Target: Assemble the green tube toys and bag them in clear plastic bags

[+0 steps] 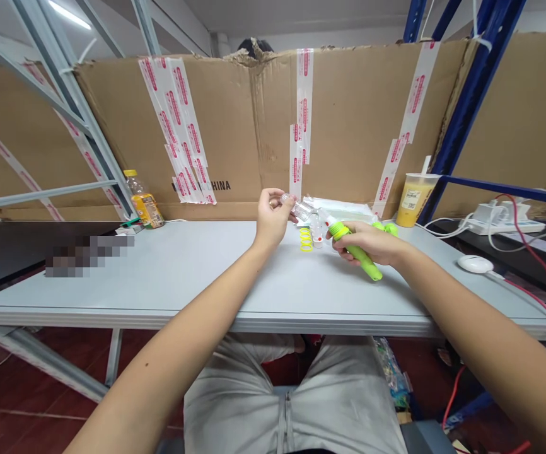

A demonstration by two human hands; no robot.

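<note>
My left hand [274, 214] is closed on a small clear plastic tube [303, 210], pinched above the table. My right hand [367, 241] is wrapped around a bright green handle-shaped plastic piece [359, 253], with a ribbed collar and a pale tip pointing up and left toward the tube. Between my hands, on the table, is a yellow coil [306, 239], which looks like a spring or stacked rings. Beside it is another clear plastic piece [317, 232] with a red dot. Behind my right hand some round green pieces [390, 229] show, partly hidden.
A clear plastic bag [342, 207] lies at the back of the grey table [197, 271], against a cardboard wall [235, 126]. An orange drink cup [413, 198] stands back right, a juice bottle [145, 200] back left. A white mouse-shaped device [475, 264] with red cable sits at right.
</note>
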